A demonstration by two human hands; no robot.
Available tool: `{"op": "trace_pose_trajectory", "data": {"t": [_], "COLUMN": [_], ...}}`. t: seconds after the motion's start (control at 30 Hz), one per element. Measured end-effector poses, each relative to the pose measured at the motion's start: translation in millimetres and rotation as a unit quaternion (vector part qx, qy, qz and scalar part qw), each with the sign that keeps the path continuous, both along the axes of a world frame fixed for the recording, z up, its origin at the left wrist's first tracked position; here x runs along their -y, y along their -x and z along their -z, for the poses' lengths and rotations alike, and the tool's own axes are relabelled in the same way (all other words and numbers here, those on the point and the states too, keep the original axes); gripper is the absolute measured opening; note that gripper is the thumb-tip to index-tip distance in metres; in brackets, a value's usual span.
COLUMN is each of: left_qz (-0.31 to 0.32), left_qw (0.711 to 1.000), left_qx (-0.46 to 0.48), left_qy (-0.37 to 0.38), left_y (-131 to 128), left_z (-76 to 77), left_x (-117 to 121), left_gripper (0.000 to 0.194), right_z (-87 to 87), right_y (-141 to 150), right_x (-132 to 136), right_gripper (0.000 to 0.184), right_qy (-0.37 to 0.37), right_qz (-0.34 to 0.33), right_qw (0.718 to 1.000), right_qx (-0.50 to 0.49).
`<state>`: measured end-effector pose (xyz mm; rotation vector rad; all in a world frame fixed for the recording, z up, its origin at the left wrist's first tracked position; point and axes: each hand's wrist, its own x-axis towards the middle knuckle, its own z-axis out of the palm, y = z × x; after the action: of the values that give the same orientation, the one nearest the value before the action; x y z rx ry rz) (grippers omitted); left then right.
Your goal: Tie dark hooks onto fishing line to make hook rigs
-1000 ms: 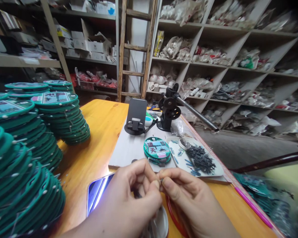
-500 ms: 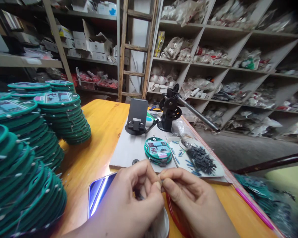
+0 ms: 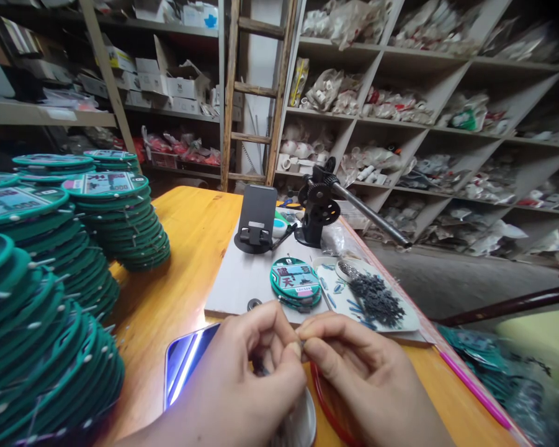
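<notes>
My left hand and my right hand meet at the fingertips above the near edge of the white board. Both are closed in a pinch on something tiny, too small and covered to name. Below my left hand, part of a white dish shows. A red curved handle or cord runs beneath my right hand. Just beyond my fingers lies a short stack of round green discs with printed labels. To its right a white tray holds a heap of small dark pieces and several blue ones.
Tall stacks of green discs line the left side. A phone lies by my left wrist. On the white board stand a black phone stand and a black geared device with a metal rod. Behind are shelves and a ladder.
Almost nothing differs. Both hands stay pinched together in the same place, with at most a very slight shift of the fingers and view.
</notes>
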<state>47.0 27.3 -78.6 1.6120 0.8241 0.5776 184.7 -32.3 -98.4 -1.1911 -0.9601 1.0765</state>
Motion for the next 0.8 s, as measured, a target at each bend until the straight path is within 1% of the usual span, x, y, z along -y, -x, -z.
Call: {"op": "trace_pose_trajectory", "data": {"t": [0.1, 0.2, 0.3, 0.43, 0.6, 0.7, 0.8], "left_qz": [-0.013, 0.000, 0.011, 0.022, 0.024, 0.045, 0.074], "left_qw": [1.000, 1.000, 1.000, 1.000, 0.999, 0.999, 0.997], "left_qx": [-0.006, 0.005, 0.016, 0.018, 0.021, -0.003, -0.034], "left_qy": [0.009, 0.003, 0.006, 0.011, 0.013, 0.019, 0.016], "left_y": [-0.2, 0.5, 2.0, 3.6, 1.5, -0.5, -1.8], "left_z": [0.8, 2.4, 2.8, 2.3, 4.2, 4.9, 3.7], "left_x": [1.2, -0.5, -3.5, -3.1, -1.5, -2.8, -3.9], "left_gripper": [0.018, 0.017, 0.015, 0.021, 0.025, 0.025, 0.023], "right_z": [-1.6, -2.7, -3.8, -4.1, -2.5, -3.2, -6.2], "right_y": [0.8, 1.6, 1.5, 0.4, -4.1, -6.3, -5.7], "right_x": [-0.6, -1.6, -2.2, -2.1, -1.4, 0.0, 2.0], "right_gripper": [0.010, 0.010, 0.010, 0.009, 0.005, 0.002, 0.006], "right_qy": [0.008, 0.005, -0.001, -0.006, -0.021, -0.049, -0.093], "right_qz": [0.016, 0.039, 0.022, 0.027, 0.012, 0.009, 0.011], "right_qw": [1.000, 0.999, 1.000, 0.999, 1.000, 0.998, 0.990], "right_qx": [-0.002, -0.018, -0.022, -0.023, -0.002, 0.037, 0.105]}}
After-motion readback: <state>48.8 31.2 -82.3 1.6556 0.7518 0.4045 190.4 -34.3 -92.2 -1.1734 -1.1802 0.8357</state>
